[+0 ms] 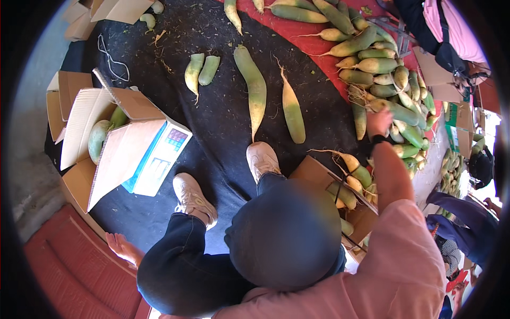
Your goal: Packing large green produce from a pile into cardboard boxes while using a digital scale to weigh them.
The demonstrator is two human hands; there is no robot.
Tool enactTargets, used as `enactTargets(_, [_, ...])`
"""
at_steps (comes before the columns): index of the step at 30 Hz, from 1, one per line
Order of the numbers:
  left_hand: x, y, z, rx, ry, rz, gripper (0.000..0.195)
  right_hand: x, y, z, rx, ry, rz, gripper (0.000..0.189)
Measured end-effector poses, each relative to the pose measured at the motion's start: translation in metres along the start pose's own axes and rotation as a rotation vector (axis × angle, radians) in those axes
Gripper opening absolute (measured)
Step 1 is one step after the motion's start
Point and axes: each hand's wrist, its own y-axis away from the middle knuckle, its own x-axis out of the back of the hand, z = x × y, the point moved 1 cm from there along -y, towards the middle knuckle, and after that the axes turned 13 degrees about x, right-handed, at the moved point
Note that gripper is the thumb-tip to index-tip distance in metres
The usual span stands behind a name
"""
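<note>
At the edge of a heap of green-and-cream radishes, my right hand [378, 121] touches a long green radish [400, 112]. The hand is blurred and partly hides that radish, so I cannot tell whether the fingers close on it. A dark band circles the wrist. Far to the left, beside my bent knee, my left hand [124, 249] is empty with its fingers apart. On the black ground cloth before me lie a long bent radish [255, 85], a straighter one [293, 111], and two shorter pieces, a tapered one [193, 73] and a blunt one [209, 70].
A cardboard box [155, 159] with flaps up holds green produce at my left. Another carton [308, 173] with radishes stands by my right leg. A red cloth [287, 40] lies partly under the heap. Other people, one in pink [458, 32], are at the right.
</note>
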Motion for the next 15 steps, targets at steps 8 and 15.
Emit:
enactTargets(8, [-0.031,0.028,0.013,-0.060,-0.367,-0.180,0.051,0.041,-0.062,0.083,0.451,0.364,-0.376,0.075])
enactTargets(15, [0.000,0.031,-0.023,0.049,-0.289,-0.062,0.052,-0.001,-0.051,0.118,0.597,0.479,-0.284,0.073])
